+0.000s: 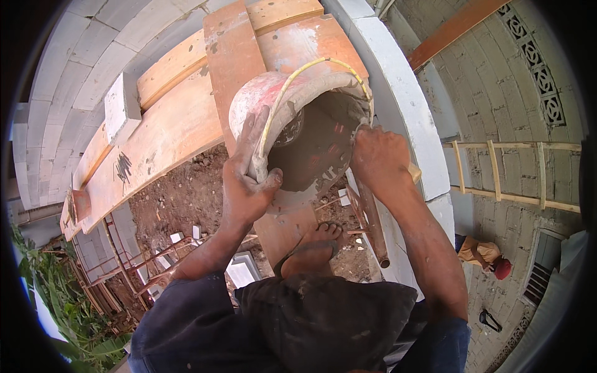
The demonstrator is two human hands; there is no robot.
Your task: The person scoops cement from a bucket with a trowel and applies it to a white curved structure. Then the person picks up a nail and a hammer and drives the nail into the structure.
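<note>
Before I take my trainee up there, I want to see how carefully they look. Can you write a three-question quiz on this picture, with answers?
1. Which hand holds the left side of the bucket's rim?
2. True or false: the bucket has nothing inside it.
3. The other person, off to the right, wears a cap. Its colour is: A) blue, B) red, C) white.

Key:
1. The left hand, with its thumb at the rim.
2. False: grey mix shows inside.
3. B.
</note>
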